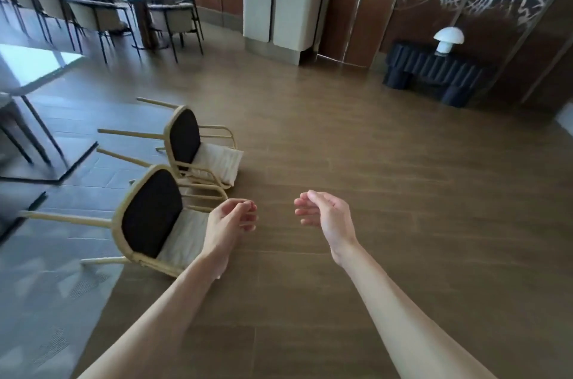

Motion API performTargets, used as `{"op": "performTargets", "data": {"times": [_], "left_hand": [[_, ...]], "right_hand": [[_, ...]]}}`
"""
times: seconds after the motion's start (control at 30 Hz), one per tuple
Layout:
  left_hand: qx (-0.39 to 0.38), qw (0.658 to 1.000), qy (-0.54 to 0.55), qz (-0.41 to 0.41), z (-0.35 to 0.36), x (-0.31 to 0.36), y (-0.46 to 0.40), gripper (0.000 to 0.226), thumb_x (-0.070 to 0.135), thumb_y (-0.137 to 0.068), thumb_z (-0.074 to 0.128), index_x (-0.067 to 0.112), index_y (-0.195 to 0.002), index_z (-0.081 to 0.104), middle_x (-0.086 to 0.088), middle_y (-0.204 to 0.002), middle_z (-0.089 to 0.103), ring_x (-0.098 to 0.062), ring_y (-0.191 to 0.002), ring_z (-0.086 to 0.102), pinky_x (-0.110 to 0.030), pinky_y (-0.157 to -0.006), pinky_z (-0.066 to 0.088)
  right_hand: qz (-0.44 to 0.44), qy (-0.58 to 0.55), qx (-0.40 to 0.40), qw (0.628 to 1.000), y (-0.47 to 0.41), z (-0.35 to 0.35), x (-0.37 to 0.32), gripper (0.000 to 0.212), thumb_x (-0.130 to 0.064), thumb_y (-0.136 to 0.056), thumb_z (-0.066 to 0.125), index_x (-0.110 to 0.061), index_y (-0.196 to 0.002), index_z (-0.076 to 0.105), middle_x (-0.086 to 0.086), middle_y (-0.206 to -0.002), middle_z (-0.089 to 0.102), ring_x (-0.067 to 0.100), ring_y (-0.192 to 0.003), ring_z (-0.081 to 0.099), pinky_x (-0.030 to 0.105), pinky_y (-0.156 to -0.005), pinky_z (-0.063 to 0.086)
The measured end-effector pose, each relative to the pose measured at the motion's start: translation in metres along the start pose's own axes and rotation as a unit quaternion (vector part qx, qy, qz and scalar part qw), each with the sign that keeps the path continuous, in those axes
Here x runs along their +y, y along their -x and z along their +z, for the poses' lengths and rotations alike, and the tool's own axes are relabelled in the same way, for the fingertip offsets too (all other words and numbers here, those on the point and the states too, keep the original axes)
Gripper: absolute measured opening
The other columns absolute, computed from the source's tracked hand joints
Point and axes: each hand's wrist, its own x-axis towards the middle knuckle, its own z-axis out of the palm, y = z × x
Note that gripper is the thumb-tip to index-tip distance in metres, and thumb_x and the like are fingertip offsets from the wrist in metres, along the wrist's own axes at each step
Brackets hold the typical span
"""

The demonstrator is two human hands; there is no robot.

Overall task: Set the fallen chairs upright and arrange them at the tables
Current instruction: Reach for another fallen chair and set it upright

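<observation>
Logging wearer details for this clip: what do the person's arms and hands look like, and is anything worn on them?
Both forearms are bare up to the frame's lower edge, so no sleeves show. The left hand and right hand wear no gloves. No watch, bracelet or band shows on either wrist, and I can make out no rings on the fingers, though the picture is slightly soft. No markings are visible.

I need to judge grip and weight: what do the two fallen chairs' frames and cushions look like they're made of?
Nearer chair and farther chair: thin cream tubular frames, probably painted metal, possibly wood; pale ribbed cushions look like padded fabric, and the dark seat undersides look matte.
</observation>
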Motion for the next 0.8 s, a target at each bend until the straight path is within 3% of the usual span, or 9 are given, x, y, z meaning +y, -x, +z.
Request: {"op": "performTargets", "data": {"times": [0.17,0.43,0.57,0.8], "left_hand": [[0.112,0.994,0.017,-0.011,-0.003,0.005,-0.082,0.021,0.007,-0.1,0.052,0.001,-0.096,0.071,-0.019,-0.093,0.07,-0.027,-0.08,0.066,-0.032,-0.068,0.054],[0.216,0.974,0.059,-0.035,-0.039,-0.03,-0.266,0.02,0.011,-0.099,0.052,0.005,-0.096,0.07,-0.005,-0.081,0.076,-0.021,-0.075,0.068,-0.036,-0.071,0.055],[0.263,0.953,0.095,-0.113,-0.051,-0.044,-0.352,0.023,0.012,-0.1,0.048,0.002,-0.1,0.069,-0.014,-0.096,0.072,-0.025,-0.083,0.068,-0.039,-0.076,0.055],[0.381,0.904,0.138,-0.133,-0.103,-0.05,-0.434,0.022,0.017,-0.099,0.051,0.003,-0.1,0.069,-0.013,-0.093,0.071,-0.022,-0.078,0.067,-0.034,-0.068,0.055]], "right_hand": [[0.024,0.032,-0.079,0.996,-0.115,0.035,-0.009,0.025,-0.015,-0.101,0.054,0.001,-0.098,0.073,0.021,-0.099,0.077,0.027,-0.081,0.07,0.04,-0.074,0.055],[0.056,0.091,-0.175,0.979,-0.305,0.128,0.033,0.024,-0.023,-0.099,0.058,-0.01,-0.091,0.076,0.013,-0.094,0.079,0.023,-0.082,0.073,0.033,-0.071,0.056],[0.099,0.145,-0.199,0.964,-0.39,0.176,0.045,0.023,-0.024,-0.098,0.059,-0.012,-0.09,0.076,0.009,-0.092,0.08,0.02,-0.081,0.073,0.031,-0.068,0.055],[0.125,0.223,-0.3,0.919,-0.502,0.27,0.052,0.023,-0.027,-0.099,0.059,-0.013,-0.095,0.076,0.008,-0.093,0.079,0.022,-0.085,0.075,0.034,-0.074,0.058]]}}
